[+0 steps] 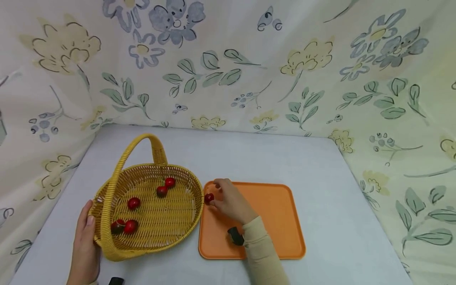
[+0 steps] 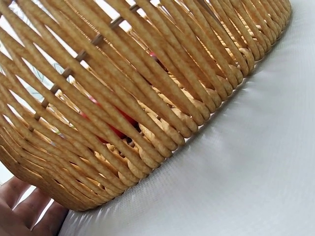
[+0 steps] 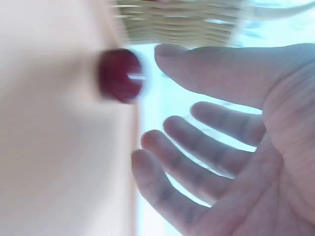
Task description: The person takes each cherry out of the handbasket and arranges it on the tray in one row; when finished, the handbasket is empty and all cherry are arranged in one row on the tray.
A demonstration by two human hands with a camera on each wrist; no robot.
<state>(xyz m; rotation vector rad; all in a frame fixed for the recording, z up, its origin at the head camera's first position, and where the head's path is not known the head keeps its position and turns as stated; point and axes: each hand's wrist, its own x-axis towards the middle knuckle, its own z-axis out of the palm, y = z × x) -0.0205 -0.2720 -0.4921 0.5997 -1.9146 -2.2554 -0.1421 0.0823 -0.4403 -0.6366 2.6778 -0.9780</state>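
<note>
My left hand [image 1: 86,241] grips the left side of a yellow wicker basket [image 1: 160,225] with a tall arched handle; in the left wrist view its fingers [image 2: 34,206] lie against the basket's outer wall [image 2: 162,83]. Several small red, cherry-like fruits [image 1: 133,203] lie inside the basket. Another such fruit [image 3: 120,76] rests at the left edge of an orange tray [image 1: 274,221]. Over that tray my right hand [image 1: 233,202] reaches toward this fruit, fingers loosely bent and spread. The right wrist view shows a gap between the fruit and the thumb [image 3: 211,73].
The tray stands right beside the basket on a white-covered table [image 1: 342,229]. A floral cloth [image 1: 228,79] hangs behind the table and at both sides. The basket's handle [image 1: 117,170] arches up over its left part.
</note>
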